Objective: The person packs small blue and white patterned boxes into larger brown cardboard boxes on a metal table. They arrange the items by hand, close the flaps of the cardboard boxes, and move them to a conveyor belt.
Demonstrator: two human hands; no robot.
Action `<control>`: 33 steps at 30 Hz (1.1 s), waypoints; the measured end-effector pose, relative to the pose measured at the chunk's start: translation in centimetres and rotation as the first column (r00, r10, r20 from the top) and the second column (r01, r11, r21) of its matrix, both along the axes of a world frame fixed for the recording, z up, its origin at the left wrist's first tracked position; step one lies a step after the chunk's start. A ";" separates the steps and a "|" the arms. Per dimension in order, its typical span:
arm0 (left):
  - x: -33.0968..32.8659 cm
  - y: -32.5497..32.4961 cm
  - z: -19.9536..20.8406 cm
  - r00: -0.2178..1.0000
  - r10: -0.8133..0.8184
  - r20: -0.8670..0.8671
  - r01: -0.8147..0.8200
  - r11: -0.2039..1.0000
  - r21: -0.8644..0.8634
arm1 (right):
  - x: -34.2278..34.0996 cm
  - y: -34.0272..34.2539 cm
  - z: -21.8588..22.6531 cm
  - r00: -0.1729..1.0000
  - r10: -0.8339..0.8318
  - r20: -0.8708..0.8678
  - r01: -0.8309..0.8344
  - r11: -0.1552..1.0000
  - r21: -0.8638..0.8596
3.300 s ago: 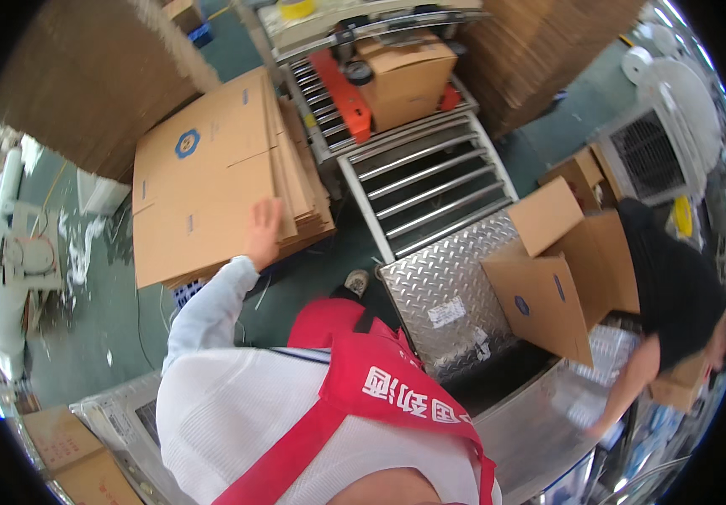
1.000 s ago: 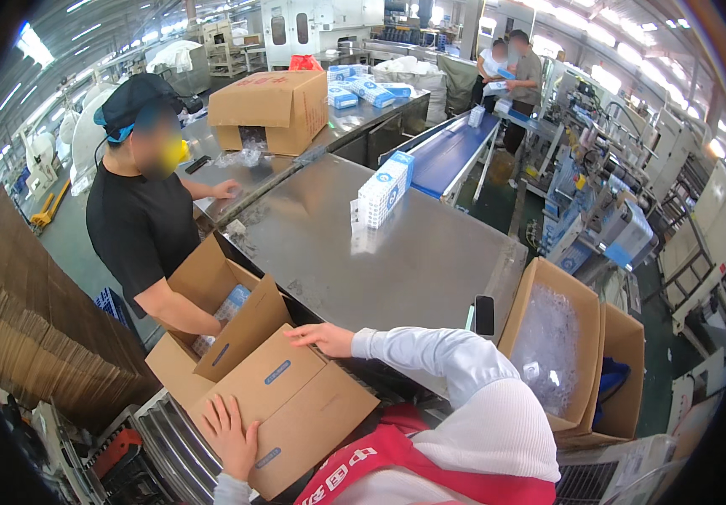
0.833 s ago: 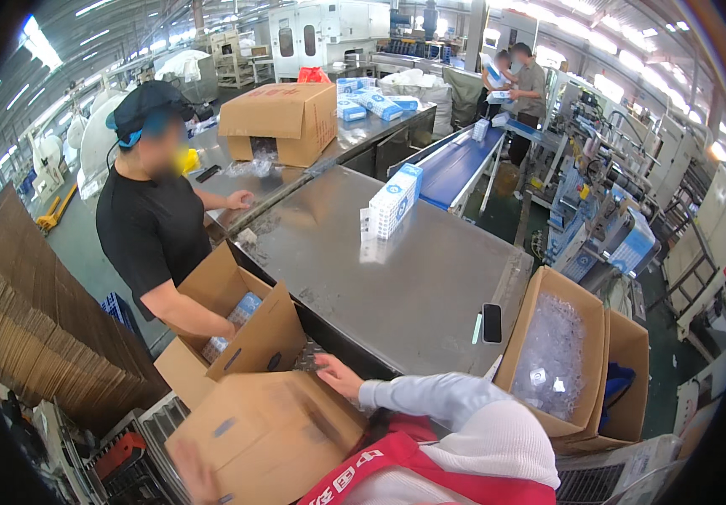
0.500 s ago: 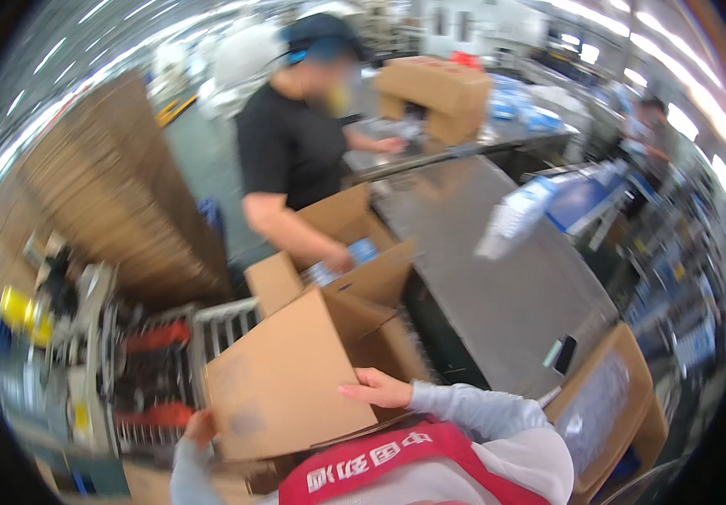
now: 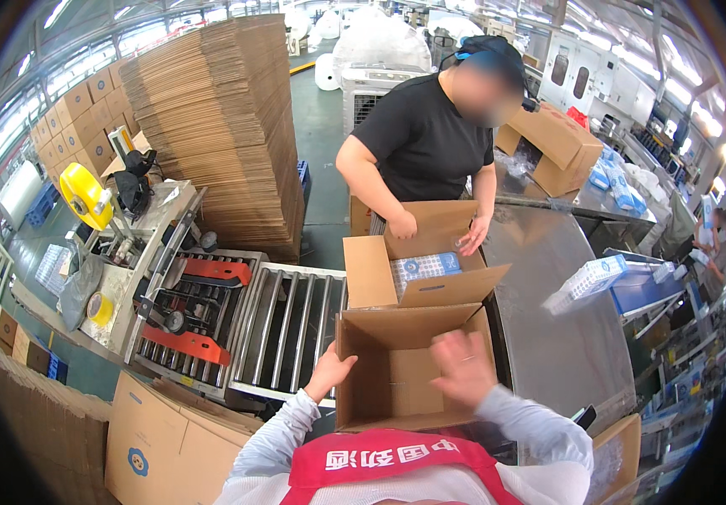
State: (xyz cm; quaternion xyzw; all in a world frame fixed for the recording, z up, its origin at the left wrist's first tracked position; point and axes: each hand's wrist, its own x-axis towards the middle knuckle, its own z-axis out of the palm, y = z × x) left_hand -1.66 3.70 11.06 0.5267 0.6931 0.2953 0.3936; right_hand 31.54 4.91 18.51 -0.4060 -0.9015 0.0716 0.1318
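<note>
In front of me an upright cardboard box (image 5: 380, 345) faces me with its top open, and its inside shows bare cardboard. My left hand (image 5: 329, 373) holds its left wall, thumb over the edge and fingers along the outside. Over the right part of the box is my right hand (image 5: 462, 366), blurred, fingers apart, holding nothing. Directly beyond stands a second cardboard box (image 5: 371, 273) with raised flaps and a blue-and-white pack (image 5: 426, 266) inside. A co-worker (image 5: 418, 126) in black stands behind it, one hand near its right side.
A metal table (image 5: 561, 295) runs along the right. To the left are a roller conveyor (image 5: 283, 324) and a taping machine with orange guides (image 5: 211, 269). Behind it rises a tall stack of flat cardboard (image 5: 220, 126). Blue-and-white packs (image 5: 595, 276) sit at a chute on the right.
The near box has gone from tilted to upright with its opening toward me. My right hand has let go of it. The co-worker's hand has come out of the far box.
</note>
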 end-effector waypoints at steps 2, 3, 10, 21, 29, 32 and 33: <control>-0.6 0.6 -2.4 0.994 -0.105 -0.011 0.105 0.994 0.042 | 9.7 1.2 -4.2 0.856 -0.381 0.348 0.341 0.924 0.173; -1.1 1.0 -5.5 0.982 -0.175 -0.069 0.179 0.982 0.060 | 11.2 0.5 -7.0 0.727 -0.454 0.515 0.541 0.840 -0.023; -9.8 -1.7 -13.8 0.944 0.182 -0.276 -0.251 0.938 -0.241 | 8.7 -0.1 -20.2 0.672 -0.705 0.224 0.624 0.377 -0.685; 16.7 1.4 -13.4 0.920 0.068 -0.385 -0.050 0.997 0.056 | 21.2 6.0 -14.6 0.669 -0.434 0.604 0.739 0.480 -0.473; 19.9 2.1 -13.2 0.844 0.081 -0.530 -0.027 0.994 0.108 | 25.7 5.1 -15.5 0.767 -0.331 0.550 0.633 0.531 -0.563; 19.7 2.9 -12.9 0.760 -0.078 -0.646 0.197 0.974 0.114 | 27.6 2.8 -22.0 0.818 -0.229 0.528 0.486 0.767 -0.419; 19.2 2.7 -12.2 0.743 -0.132 -0.657 0.221 0.974 0.055 | 26.2 2.6 -24.9 0.807 -0.428 0.408 0.587 0.659 -0.470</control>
